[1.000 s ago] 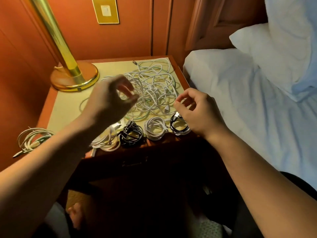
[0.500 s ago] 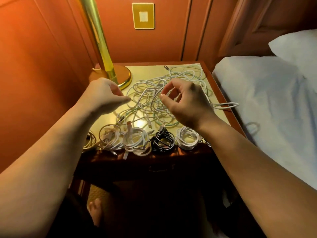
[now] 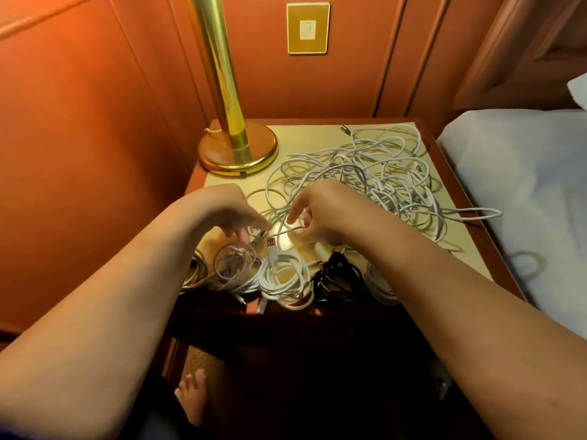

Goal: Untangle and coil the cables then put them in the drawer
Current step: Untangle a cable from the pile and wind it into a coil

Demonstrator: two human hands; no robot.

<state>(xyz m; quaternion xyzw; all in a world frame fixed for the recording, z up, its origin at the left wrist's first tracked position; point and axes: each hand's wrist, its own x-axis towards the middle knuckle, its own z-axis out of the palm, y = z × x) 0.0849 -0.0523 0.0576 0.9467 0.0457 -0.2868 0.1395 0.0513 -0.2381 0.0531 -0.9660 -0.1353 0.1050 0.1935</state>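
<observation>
A tangle of white cables (image 3: 374,176) sprawls over the right and back of the nightstand top (image 3: 305,138), one loop trailing off its right edge toward the bed (image 3: 524,192). Along the front edge sit finished coils: white coils (image 3: 279,277) and a black coil (image 3: 336,277). Both forearms reach in from below, hands meeting above the coils. The left hand (image 3: 232,214) points its fingers down, pinching a strand near a plug. The right hand (image 3: 320,214) curls around a thin loop of the same cable. A brass lamp base (image 3: 238,150) stands at the back left.

White cable tangle (image 3: 374,173), brass-gold lamp (image 3: 236,147)
</observation>
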